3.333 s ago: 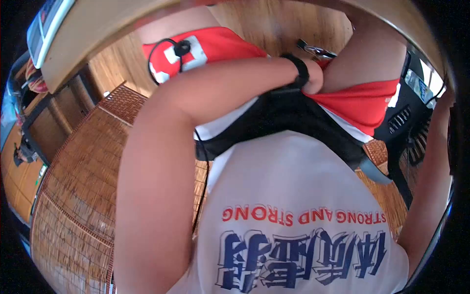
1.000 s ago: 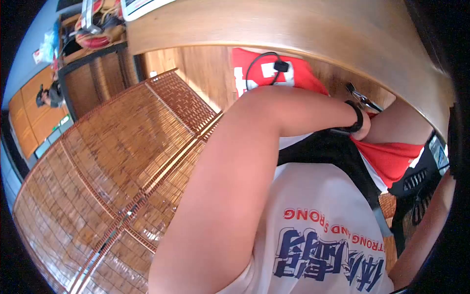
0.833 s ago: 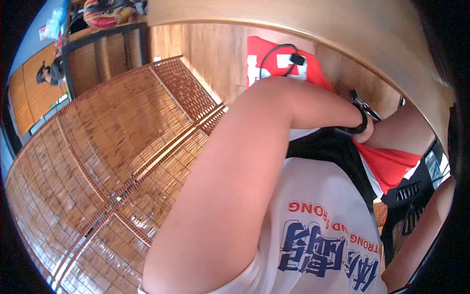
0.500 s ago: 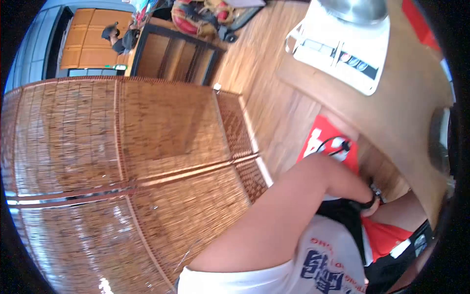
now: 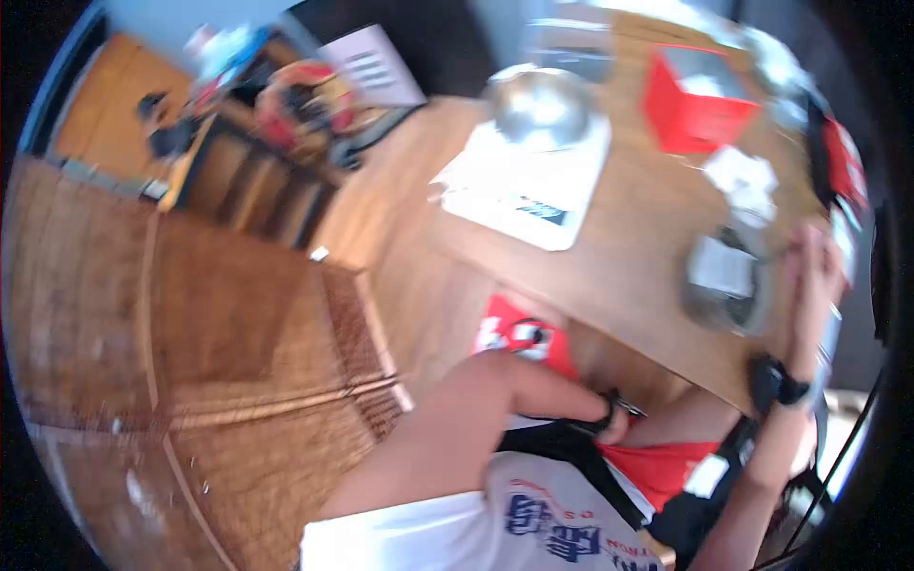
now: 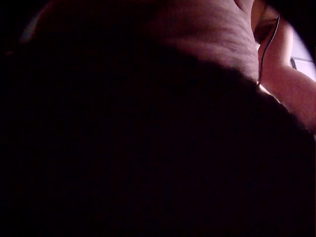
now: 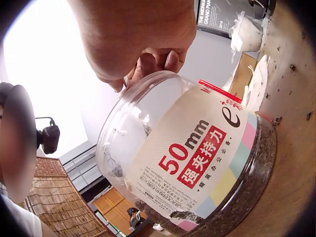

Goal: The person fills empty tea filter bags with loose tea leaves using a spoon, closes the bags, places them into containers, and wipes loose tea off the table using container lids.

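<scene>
In the head view, the left hand (image 5: 617, 426) rests in the lap against the red shorts (image 5: 657, 466), its fingers hidden. The left wrist view is mostly dark, with skin along its top. On the table's right side, the right hand (image 5: 814, 262) is beside a clear round jar (image 5: 752, 305). The right wrist view shows the right hand (image 7: 143, 37) at the rim of this jar (image 7: 116, 143), some fingertips bent. A label reading "50mm" and dark grainy contents show there. Whether the fingers hold anything is unclear.
A metal bowl (image 5: 543, 109) stands on a white appliance (image 5: 533, 181) on the wooden table (image 5: 628, 276). Farther right are a red box (image 5: 695, 105) and crumpled white material (image 5: 743, 181). A woven screen (image 5: 248, 324) stands at left. Dark specks dot the tabletop in the right wrist view.
The head view has swung from the lap to take in the tabletop, the red box and the jar. The right hand now shows beside the jar. The left hand stays in the lap.
</scene>
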Action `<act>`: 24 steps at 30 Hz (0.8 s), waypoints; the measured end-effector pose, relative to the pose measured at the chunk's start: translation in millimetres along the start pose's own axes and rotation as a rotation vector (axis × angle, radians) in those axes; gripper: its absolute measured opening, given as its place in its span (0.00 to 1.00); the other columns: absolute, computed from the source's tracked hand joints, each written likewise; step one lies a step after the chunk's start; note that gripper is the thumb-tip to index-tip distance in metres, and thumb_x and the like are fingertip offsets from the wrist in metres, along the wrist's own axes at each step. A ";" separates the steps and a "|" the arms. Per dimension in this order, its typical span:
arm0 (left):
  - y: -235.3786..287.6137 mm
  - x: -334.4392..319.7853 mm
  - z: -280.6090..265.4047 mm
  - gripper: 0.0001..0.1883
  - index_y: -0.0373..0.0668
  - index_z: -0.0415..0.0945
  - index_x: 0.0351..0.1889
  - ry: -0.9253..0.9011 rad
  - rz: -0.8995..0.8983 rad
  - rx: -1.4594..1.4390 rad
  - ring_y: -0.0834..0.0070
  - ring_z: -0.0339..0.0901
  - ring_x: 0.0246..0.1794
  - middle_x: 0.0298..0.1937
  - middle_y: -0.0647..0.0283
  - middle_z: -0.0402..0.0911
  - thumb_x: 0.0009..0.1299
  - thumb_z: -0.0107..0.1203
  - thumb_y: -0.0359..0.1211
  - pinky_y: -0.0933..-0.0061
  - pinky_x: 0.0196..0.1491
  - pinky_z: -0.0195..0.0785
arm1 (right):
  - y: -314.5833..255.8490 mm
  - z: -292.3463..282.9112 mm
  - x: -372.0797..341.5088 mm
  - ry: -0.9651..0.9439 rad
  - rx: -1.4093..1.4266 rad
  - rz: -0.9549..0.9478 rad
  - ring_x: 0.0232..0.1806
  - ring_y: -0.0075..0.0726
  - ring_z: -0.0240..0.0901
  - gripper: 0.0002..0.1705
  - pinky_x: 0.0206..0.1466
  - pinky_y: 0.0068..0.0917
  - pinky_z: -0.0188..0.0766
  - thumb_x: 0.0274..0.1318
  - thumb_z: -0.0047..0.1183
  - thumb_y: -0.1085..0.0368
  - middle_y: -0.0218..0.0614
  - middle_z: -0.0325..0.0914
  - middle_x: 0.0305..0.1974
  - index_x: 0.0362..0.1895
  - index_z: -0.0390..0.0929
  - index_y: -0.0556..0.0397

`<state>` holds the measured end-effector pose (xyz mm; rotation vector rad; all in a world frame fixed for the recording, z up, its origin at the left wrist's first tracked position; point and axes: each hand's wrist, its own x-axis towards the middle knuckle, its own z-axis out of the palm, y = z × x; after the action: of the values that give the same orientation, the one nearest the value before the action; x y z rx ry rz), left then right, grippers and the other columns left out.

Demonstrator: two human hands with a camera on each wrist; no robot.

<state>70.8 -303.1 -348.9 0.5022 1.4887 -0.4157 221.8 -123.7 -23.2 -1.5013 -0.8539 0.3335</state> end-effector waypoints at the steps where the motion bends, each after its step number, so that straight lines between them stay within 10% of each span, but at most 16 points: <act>1: -11.1 5.0 -2.2 0.18 0.52 0.88 0.49 -0.102 0.047 0.156 0.65 0.80 0.56 0.54 0.58 0.85 0.70 0.57 0.48 0.58 0.61 0.70 | -25.1 5.5 -6.7 -0.171 -0.030 -0.052 0.28 0.13 0.66 0.11 0.29 0.16 0.58 0.72 0.58 0.59 0.20 0.75 0.28 0.36 0.82 0.49; 17: -20.2 73.5 -102.6 0.14 0.47 0.86 0.42 -1.219 0.517 1.714 0.63 0.81 0.41 0.44 0.55 0.87 0.68 0.60 0.44 0.58 0.44 0.75 | -39.5 15.4 -0.7 -0.475 0.320 -0.153 0.24 0.15 0.70 0.13 0.27 0.18 0.63 0.69 0.61 0.66 0.28 0.78 0.27 0.32 0.81 0.63; 21: -88.1 220.8 -101.3 0.21 0.39 0.83 0.59 -1.176 0.524 1.896 0.64 0.83 0.44 0.50 0.55 0.87 0.70 0.57 0.36 0.58 0.50 0.76 | -41.5 15.2 -1.0 -0.473 0.321 -0.146 0.24 0.14 0.69 0.14 0.26 0.18 0.61 0.70 0.61 0.65 0.26 0.77 0.26 0.32 0.81 0.62; 24: -106.6 264.0 -105.0 0.21 0.42 0.84 0.56 -1.321 0.074 1.640 0.64 0.79 0.45 0.49 0.64 0.84 0.67 0.64 0.39 0.58 0.47 0.72 | -42.0 14.5 -1.1 -0.479 0.306 -0.136 0.24 0.14 0.68 0.13 0.26 0.18 0.61 0.70 0.61 0.64 0.25 0.77 0.25 0.32 0.82 0.62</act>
<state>-63.3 -321.9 -620.5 1.1688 -0.4206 -1.5181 198.5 -117.8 14.2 -1.0845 -1.2151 0.7068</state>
